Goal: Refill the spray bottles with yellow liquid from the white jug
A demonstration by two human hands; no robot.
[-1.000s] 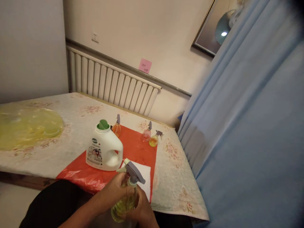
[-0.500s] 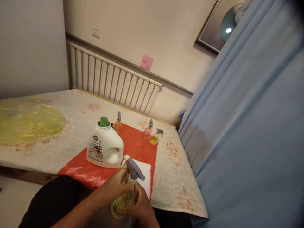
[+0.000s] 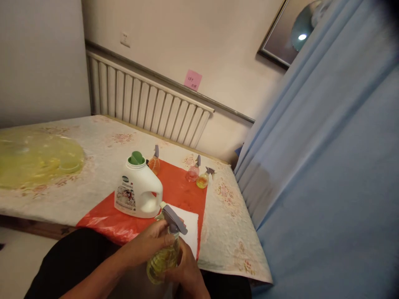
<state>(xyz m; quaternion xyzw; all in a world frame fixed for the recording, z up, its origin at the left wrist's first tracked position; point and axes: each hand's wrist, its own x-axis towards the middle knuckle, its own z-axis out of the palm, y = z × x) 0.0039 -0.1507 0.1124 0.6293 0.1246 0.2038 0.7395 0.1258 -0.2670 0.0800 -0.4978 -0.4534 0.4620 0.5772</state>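
at frame bottom — right hand [image 3: 187, 276] cut off, spray bottle [image 3: 163, 259] half hidden.

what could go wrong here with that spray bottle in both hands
1. The left hand is at the neck of the spray bottle just under its grey trigger head, while the right hand grips the body; a slip might spill the yellow liquid onto the lap, since the bottle is off the table edge.
2. The nozzle seems to point toward the blue curtain; an accidental squeeze could wet it.
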